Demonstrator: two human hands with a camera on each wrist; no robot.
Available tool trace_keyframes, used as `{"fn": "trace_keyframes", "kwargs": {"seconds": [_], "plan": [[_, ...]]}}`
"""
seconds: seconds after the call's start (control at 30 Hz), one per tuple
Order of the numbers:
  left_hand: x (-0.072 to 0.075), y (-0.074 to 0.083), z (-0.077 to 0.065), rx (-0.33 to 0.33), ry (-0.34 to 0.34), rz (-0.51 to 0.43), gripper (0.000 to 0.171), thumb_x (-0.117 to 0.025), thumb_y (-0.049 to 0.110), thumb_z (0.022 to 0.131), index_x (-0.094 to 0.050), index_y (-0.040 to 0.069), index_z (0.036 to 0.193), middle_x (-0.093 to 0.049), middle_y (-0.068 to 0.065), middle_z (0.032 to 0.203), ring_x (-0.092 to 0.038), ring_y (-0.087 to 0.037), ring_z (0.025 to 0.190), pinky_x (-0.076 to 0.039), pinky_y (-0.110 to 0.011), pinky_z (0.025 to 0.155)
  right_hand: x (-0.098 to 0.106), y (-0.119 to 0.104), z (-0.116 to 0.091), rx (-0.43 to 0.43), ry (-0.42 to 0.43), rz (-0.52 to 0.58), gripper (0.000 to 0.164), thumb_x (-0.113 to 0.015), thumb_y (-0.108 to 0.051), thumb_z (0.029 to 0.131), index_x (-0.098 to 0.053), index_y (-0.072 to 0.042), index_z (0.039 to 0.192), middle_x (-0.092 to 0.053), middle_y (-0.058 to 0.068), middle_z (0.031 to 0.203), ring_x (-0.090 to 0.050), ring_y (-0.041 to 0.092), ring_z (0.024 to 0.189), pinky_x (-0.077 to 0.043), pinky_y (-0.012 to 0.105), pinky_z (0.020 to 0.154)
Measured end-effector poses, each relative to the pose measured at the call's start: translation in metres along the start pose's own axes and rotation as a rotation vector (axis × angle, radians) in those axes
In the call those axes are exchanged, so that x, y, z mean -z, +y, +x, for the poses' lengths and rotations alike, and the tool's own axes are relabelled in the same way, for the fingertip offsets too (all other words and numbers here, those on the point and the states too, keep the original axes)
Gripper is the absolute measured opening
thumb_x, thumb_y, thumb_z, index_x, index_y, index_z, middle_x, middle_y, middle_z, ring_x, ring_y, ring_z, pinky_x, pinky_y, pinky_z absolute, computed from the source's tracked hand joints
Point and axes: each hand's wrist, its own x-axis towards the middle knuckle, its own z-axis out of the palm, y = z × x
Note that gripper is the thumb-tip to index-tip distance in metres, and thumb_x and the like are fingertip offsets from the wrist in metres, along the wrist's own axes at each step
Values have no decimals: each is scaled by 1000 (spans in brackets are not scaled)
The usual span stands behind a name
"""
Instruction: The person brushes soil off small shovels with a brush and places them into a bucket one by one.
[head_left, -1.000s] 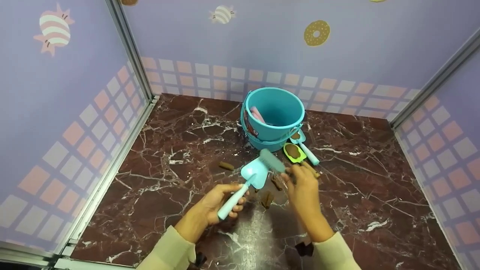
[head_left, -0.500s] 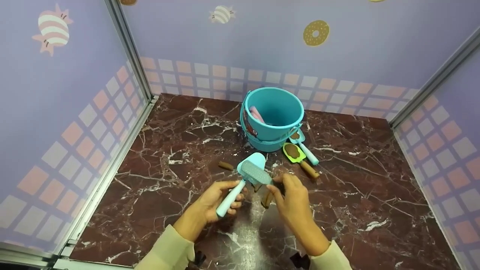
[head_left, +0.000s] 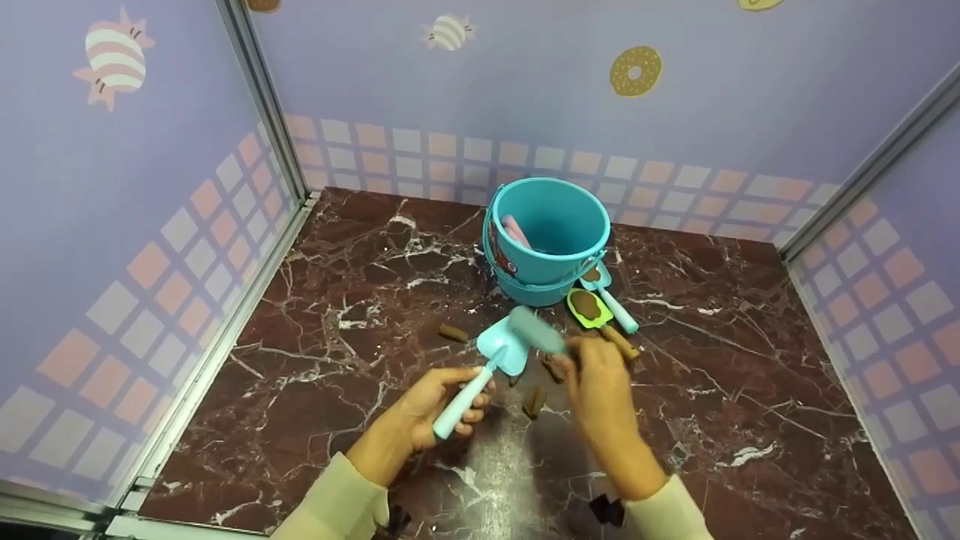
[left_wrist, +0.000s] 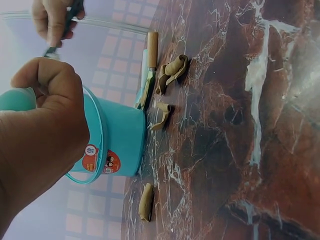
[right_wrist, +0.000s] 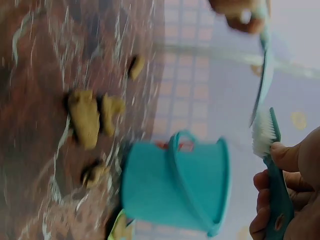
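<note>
My left hand [head_left: 431, 409] grips the pale blue handle of a small toy shovel [head_left: 501, 345], its blade raised above the marbled surface. In my right hand [head_left: 604, 390] is a grey-green scrub brush [head_left: 538, 331], held by its handle. The brush head overlaps the blade's right edge in the head view. White bristles [right_wrist: 264, 132] face the thin edge of the blade in the right wrist view, at or very near it. Brown curled pieces lie below the hands, one piece [head_left: 534, 403] close in front and another [head_left: 452, 332] to the left.
A turquoise bucket [head_left: 547, 277] stands behind the hands with a pink item [head_left: 515, 231] inside. Right of it lie a green shovel [head_left: 589, 307] with a wooden handle and a second blue shovel [head_left: 619, 311], both with brown patches on their blades. Patterned walls [head_left: 450, 90] enclose the surface.
The brush swept left and down across the shovel blade, then back to its upper right edge. The right hand moved with it; the left hand stayed nearly in place.
</note>
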Motion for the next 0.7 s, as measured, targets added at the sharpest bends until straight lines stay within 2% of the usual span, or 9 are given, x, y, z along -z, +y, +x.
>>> {"fn": "trace_keyframes", "kwargs": {"seconds": [0.17,0.27,0.4,0.53,0.6,0.7], "plan": [[-1,1,1,10,21,-19,26,-40,29,104,-53,7,107,-52,0,76,-46,-8,57,-38,-18,46,-5,-24,-16,174,26,9,22,-74,-16,90,-66,1,101,-63,10,90,-57,25,82,-53,37,72],[-2,1,1,3,31,-16,25,-39,28,104,-53,7,106,-52,0,76,-46,-8,57,-38,-18,46,-9,-25,-15,216,50,-5,21,-73,-17,91,-66,0,100,-63,9,89,-56,25,80,-50,38,71],[-3,0,1,5,39,3,28,-44,30,104,-58,6,104,-53,1,74,-46,-7,55,-37,-18,44,-14,-7,-6,153,64,-46,21,-73,-17,91,-66,1,101,-63,12,89,-56,29,81,-51,42,73],[-2,-2,1,13,34,24,29,-43,31,104,-60,8,101,-53,1,73,-46,-7,55,-37,-19,44,-18,14,5,94,104,-105,21,-76,-12,88,-64,2,99,-59,16,88,-56,36,83,-50,53,77],[-1,-2,1,15,35,32,29,-43,31,104,-60,8,100,-53,1,73,-46,-7,55,-38,-19,45,-18,16,7,77,114,-126,21,-77,-10,87,-63,2,98,-57,17,88,-56,38,84,-48,56,79],[-1,-1,2,11,47,25,28,-45,32,104,-59,8,102,-53,1,73,-46,-8,55,-37,-19,45,-14,6,5,84,99,-109,22,-77,-11,87,-63,1,98,-57,15,89,-55,36,84,-48,52,77]]}}
